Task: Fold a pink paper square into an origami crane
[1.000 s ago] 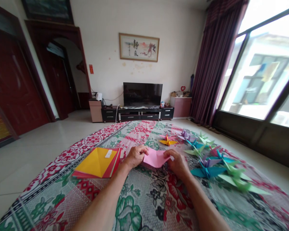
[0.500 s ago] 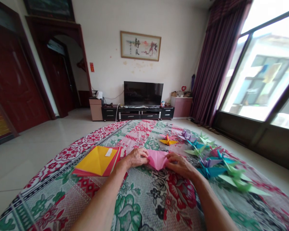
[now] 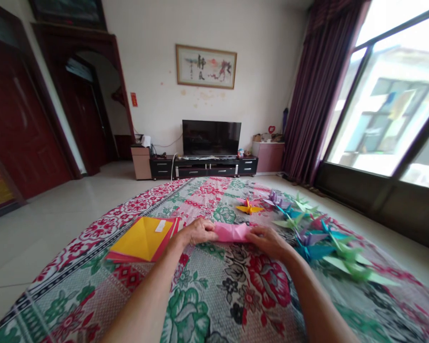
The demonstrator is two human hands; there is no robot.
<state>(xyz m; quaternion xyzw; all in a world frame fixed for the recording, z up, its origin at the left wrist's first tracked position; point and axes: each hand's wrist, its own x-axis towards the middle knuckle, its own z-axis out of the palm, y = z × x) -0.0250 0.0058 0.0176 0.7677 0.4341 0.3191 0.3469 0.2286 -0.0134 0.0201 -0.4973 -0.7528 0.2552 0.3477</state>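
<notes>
A sheet of pink origami paper (image 3: 232,232), folded into a wide band, stretches between my two hands above the patterned tablecloth. My left hand (image 3: 199,232) pinches its left end, fingers closed. At the right end, my right hand (image 3: 266,240) grips the paper between thumb and fingers. To the left of my left hand lies a stack of square paper with a yellow sheet (image 3: 141,239) on top and red and pink sheets beneath. A small white label (image 3: 160,226) sits on the yellow sheet.
Folded paper cranes lie to the right: a yellow crane (image 3: 249,206), a blue crane (image 3: 312,250), a green crane (image 3: 353,267), a purple crane (image 3: 276,198) and several others. The flowered tablecloth (image 3: 189,309) covers the round table. A television (image 3: 211,138) stands beyond it.
The pink paper went from a shape with a point hanging toward me to a flatter, straight-edged band. Both hands keep hold of its ends; the view has shifted slightly.
</notes>
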